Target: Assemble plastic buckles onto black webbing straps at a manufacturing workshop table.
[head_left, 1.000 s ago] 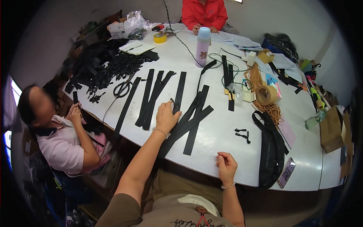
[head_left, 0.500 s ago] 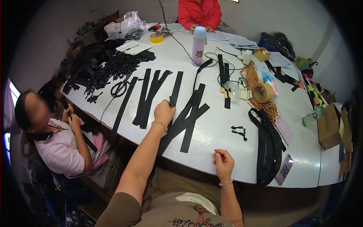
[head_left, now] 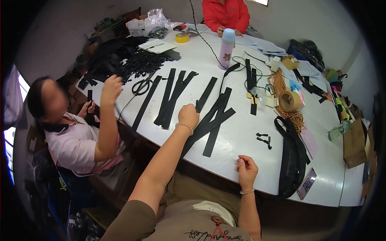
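My left hand (head_left: 188, 114) is closed over the near part of a black zipper strip (head_left: 209, 93), at a small dark slider that shows beside the fingers. The strip's far end lies on the white table, tilted to the right. Just right of this hand, several black zipper strips (head_left: 219, 120) cross one another, one running to the table's edge. To its left lie more black strips (head_left: 164, 100). My right hand (head_left: 247, 170) hovers at the table's front edge, fingers loosely bent and nothing visible in them. Small black zipper pulls (head_left: 264, 139) lie beyond it.
A co-worker (head_left: 80, 136) sits at the left, near scissors (head_left: 141, 86) and a heap of black parts (head_left: 128, 60). Another person in red (head_left: 226, 16) is opposite. A bottle (head_left: 226, 50), tan tape (head_left: 290, 100), black bag (head_left: 292, 160) and phone (head_left: 307, 184) are on the table.
The whole view has shifted, moving things rightward in the picture. The zipper strip at my left hand now leans further right. The left co-worker has raised one hand toward the black heap.
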The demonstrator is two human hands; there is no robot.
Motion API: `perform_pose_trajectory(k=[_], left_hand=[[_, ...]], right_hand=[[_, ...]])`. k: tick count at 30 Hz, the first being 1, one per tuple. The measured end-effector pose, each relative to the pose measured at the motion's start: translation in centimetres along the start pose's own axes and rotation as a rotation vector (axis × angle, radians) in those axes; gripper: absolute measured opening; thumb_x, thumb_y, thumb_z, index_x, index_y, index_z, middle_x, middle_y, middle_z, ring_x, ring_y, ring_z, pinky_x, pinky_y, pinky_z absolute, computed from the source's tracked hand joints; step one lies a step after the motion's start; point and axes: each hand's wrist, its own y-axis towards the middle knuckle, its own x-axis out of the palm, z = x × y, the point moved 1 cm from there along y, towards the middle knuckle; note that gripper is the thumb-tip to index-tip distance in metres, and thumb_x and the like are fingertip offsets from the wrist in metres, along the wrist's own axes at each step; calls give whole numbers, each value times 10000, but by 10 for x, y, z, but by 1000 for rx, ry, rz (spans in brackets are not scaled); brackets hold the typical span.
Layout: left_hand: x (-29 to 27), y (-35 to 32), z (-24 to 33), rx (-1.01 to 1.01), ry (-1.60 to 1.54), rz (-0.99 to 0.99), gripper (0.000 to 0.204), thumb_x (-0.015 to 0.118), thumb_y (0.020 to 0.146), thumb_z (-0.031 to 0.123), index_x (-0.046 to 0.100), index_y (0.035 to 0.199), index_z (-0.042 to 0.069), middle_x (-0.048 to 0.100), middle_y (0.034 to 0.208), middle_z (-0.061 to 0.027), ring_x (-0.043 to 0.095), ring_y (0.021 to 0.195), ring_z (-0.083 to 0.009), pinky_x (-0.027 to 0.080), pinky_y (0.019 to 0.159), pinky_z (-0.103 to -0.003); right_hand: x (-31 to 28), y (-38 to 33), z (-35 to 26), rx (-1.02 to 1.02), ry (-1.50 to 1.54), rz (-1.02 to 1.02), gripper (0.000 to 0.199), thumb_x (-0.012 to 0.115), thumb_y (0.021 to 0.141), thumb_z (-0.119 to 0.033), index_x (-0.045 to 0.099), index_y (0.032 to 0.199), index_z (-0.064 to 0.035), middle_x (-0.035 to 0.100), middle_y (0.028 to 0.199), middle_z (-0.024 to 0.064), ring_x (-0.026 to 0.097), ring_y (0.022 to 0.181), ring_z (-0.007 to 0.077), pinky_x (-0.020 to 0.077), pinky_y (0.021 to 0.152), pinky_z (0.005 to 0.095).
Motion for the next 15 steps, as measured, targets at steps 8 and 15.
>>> perform_pose_trajectory(k=[8, 15], left_hand=[[-9, -14, -1, -90, -86, -32, 219, 638, 717, 97, 626, 877, -52, 642, 859, -256, 639, 826, -385, 513, 766, -437], [-13, -15, -16, 89, -227, 74, 204, 580, 777, 96, 613, 927, -38, 640, 851, -250, 629, 768, -378, 496, 724, -435]], right_hand=[[2, -4, 4, -9, 28, 9, 132, 552, 883, -13, 629, 983, 26, 633, 837, 52, 560, 656, 70, 483, 597, 201], [5, -4, 1, -9, 12, -2, 132, 550, 877, -7, 631, 976, 29, 630, 839, 58, 570, 663, 81, 491, 599, 209]])
